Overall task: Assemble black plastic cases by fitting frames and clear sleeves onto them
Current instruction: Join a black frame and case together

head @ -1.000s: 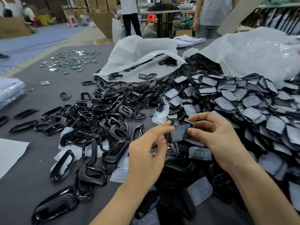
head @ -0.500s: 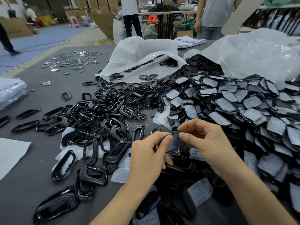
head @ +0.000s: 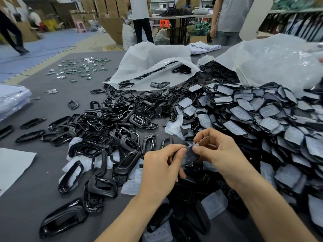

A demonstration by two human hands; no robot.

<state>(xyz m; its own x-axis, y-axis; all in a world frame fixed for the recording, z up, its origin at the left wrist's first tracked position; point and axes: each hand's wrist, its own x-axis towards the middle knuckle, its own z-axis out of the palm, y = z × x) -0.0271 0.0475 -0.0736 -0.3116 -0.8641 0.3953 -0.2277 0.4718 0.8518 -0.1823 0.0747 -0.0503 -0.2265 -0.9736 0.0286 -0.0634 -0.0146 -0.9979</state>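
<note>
Both hands pinch one small black case point(head: 189, 155): left hand point(head: 161, 169) thumb and fingers clamped on its left edge, right hand point(head: 221, 154) on its right, above frames pile point(head: 111, 130)

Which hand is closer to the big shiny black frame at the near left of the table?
Left. The left hand is up and right of the frame; the right hand lies farther right, beyond the left one. Both pinch a small black case.

Scattered small shiny pieces point(head: 80, 69) lie far left across your grey worktop point(head: 43, 198). A stack of papers point(head: 204, 47) sits at its far edge. Beyond it, a person in a white top point(head: 140, 13) stands by cardboard boxes point(head: 111, 27).
</note>
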